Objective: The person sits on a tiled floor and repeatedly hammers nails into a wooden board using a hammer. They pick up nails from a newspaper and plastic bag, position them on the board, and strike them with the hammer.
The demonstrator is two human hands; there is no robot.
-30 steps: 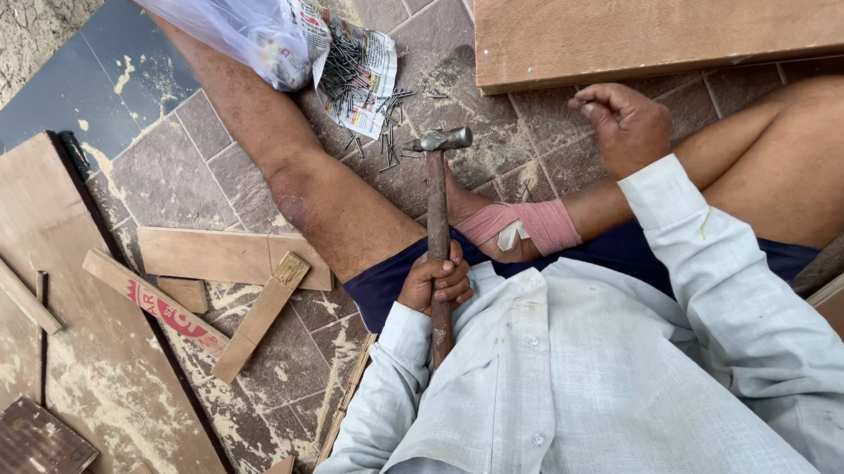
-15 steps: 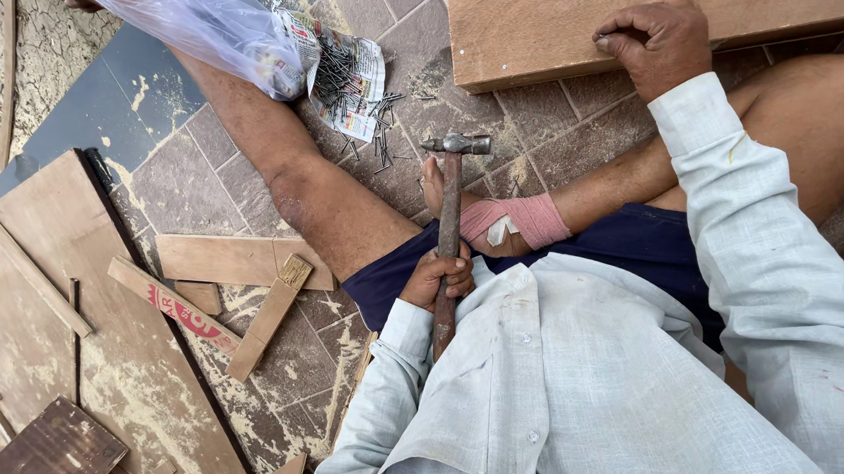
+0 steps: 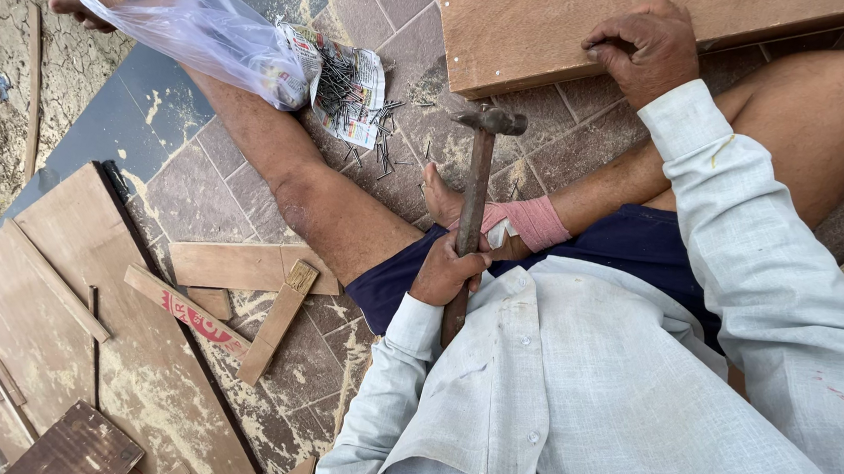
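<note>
- Left hand point(image 3: 448, 269): fist closed round the wooden handle of a claw hammer point(image 3: 476, 186), head up toward 12 o'clock.
- Right hand point(image 3: 643, 46): fingers curled on the edge of a plywood board point(image 3: 519, 29) at 1 o'clock; possibly pinching a nail, too small to tell.
- Loose nails point(image 3: 385, 139) on newspaper point(image 3: 349, 81), beside a plastic bag point(image 3: 188, 23) at 10 o'clock.
- Wood offcuts point(image 3: 239, 265) at 8 o'clock.

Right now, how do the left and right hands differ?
The left hand is shut around the hammer handle, head up; the right hand lies on the board with fingers curled, its grip unclear. The left hand sits close to the lap; the right hand reaches out past the knee. Both come out of pale long sleeves.
</note>
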